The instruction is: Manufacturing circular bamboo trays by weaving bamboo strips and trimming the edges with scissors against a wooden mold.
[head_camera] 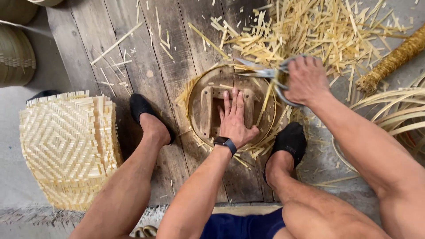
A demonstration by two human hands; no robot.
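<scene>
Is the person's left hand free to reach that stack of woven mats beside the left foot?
Probably yes. The left hand lies flat on the round wooden form, holding nothing, and only the left leg lies between it and the stack of woven mats.

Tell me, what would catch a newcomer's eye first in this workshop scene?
In the centre, the left hand presses flat on a round wooden mould ringed with pale bamboo strips, while the right hand works large metal shears at its rim. Behind lies a heap of yellow bamboo offcuts on the dark plank floor; a stack of square woven bamboo mats sits at left.
</scene>
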